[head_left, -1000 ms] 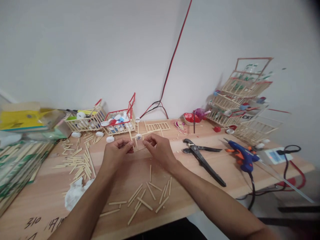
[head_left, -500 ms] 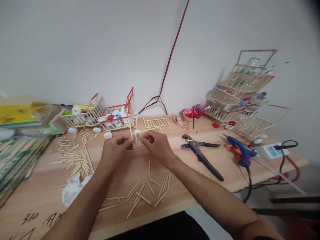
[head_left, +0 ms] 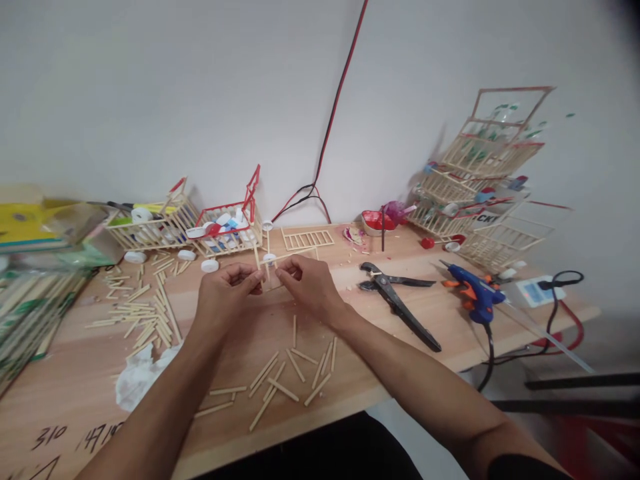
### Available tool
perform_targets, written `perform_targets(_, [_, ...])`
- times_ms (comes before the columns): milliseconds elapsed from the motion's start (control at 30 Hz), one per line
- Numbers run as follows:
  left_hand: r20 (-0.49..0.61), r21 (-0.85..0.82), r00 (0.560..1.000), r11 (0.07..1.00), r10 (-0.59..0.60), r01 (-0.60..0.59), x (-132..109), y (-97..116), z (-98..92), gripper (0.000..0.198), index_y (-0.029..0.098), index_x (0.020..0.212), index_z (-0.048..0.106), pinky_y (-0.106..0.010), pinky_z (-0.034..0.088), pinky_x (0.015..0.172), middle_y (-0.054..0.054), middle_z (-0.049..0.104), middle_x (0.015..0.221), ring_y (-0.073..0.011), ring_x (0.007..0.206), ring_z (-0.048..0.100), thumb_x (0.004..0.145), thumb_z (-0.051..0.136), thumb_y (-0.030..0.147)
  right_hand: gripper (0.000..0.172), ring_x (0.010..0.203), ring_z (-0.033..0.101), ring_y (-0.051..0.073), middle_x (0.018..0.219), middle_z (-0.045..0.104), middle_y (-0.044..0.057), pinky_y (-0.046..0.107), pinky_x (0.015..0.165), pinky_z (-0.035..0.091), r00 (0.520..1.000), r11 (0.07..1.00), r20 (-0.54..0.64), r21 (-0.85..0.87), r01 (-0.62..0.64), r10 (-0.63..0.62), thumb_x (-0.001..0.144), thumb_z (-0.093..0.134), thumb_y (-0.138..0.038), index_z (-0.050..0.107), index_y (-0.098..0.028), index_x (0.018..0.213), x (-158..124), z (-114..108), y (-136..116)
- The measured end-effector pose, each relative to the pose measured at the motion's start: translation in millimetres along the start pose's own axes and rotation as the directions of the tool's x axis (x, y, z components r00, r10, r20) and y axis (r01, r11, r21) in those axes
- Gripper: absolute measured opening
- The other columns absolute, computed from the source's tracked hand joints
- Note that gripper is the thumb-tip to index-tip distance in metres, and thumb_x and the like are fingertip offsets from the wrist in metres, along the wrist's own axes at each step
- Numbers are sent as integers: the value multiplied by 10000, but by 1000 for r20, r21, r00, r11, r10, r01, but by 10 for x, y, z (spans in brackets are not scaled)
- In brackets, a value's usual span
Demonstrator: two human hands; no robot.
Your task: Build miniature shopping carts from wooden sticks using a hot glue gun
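Midway, apparently: left hand (head_left: 225,295) and right hand (head_left: 309,287) both pinch a small stick frame (head_left: 271,270) just above the bench (head_left: 450,330), white cap (head_left: 269,258) on it; cut sticks (head_left: 293,373) lie loose nearby, unused.

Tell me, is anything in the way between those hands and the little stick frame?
Nothing visible. The left hand and right hand already pinch the stick frame from either side. The loose sticks lie nearer the person, apart from it.
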State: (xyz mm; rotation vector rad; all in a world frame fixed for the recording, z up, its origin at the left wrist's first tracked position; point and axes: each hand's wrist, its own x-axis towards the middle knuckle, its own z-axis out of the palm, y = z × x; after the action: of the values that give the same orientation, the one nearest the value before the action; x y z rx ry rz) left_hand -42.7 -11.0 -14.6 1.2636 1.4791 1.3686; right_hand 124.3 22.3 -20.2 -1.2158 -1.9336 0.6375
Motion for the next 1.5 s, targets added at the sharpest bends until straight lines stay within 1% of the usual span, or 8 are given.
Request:
perform_targets(333, [12, -44, 999, 998, -49, 49, 0, 10, 5, 199, 171, 686, 696, -236, 509, 579, 8, 652, 593, -119, 543, 601, 623, 768, 345, 122, 696, 620, 128, 794, 712, 8, 247, 651, 413, 1000, 999, 5, 25, -21, 21, 854, 611, -290, 677, -191, 827, 4, -8, -28])
perform_targets(500, [18, -35, 999, 999, -39, 40, -15, 19, 7, 202, 170, 690, 698, -238, 511, 586, 7, 655, 610, -122, 552, 606, 630, 769, 349, 104, 692, 617, 124, 790, 708, 8, 245, 655, 421, 1000, 999, 10, 37, -29, 29, 850, 608, -261, 668, -184, 814, -6, -18, -48])
perform_targets(800, [31, -58, 998, 996, -60, 62, 4, 31, 4, 203, 160, 679, 692, -213, 500, 562, 16, 641, 580, -104, 535, 587, 612, 768, 336, 111, 696, 620, 120, 798, 711, 0, 238, 654, 418, 999, 999, 12, 28, -34, 34, 852, 611, -272, 679, -185, 835, -16, -18, -46])
perform_targets(933, [26, -63, 998, 996, -61, 62, -2, 28, 1, 208, 160, 681, 696, -219, 505, 571, 13, 642, 584, -104, 539, 585, 621, 775, 342, 124, 692, 619, 120, 792, 714, -3, 240, 655, 416, 999, 999, 14, 25, -31, 31, 858, 606, -280, 685, -188, 833, -10, -20, -35])
perform_targets(1200, [15, -81, 998, 995, -60, 61, -4, 14, -12, 224, 155, 693, 700, -223, 512, 577, 14, 644, 594, -102, 545, 583, 613, 790, 343, 150, 710, 622, 118, 815, 723, 1, 238, 665, 422, 1000, 999, -1, 49, -12, 12, 874, 589, -290, 693, -188, 838, -8, -21, -5])
perform_targets(1300, [10, -100, 998, 993, -67, 68, -3, 18, -18, 230, 152, 704, 703, -229, 520, 581, 13, 643, 588, -106, 547, 587, 608, 793, 341, 131, 721, 614, 116, 844, 729, 4, 232, 662, 418, 999, 998, 12, 39, 41, -42, 867, 612, -286, 704, -192, 860, 1, -23, 10])
perform_targets(1400, [12, -100, 997, 992, -70, 71, -6, 23, -13, 224, 151, 696, 702, -235, 527, 581, 12, 641, 581, -108, 543, 587, 609, 794, 335, 131, 701, 592, 116, 809, 721, 4, 235, 644, 399, 996, 997, 34, -8, 78, -77, 863, 625, -284, 712, -191, 830, 15, -25, 21])
perform_targets(1500, [16, -96, 998, 993, -66, 68, -9, 22, -1, 216, 153, 697, 703, -232, 528, 582, 11, 642, 582, -107, 544, 588, 615, 794, 331, 138, 679, 574, 115, 763, 703, -1, 237, 628, 381, 997, 998, 51, -36, 57, -55, 857, 625, -268, 699, -184, 778, 23, -22, 18])
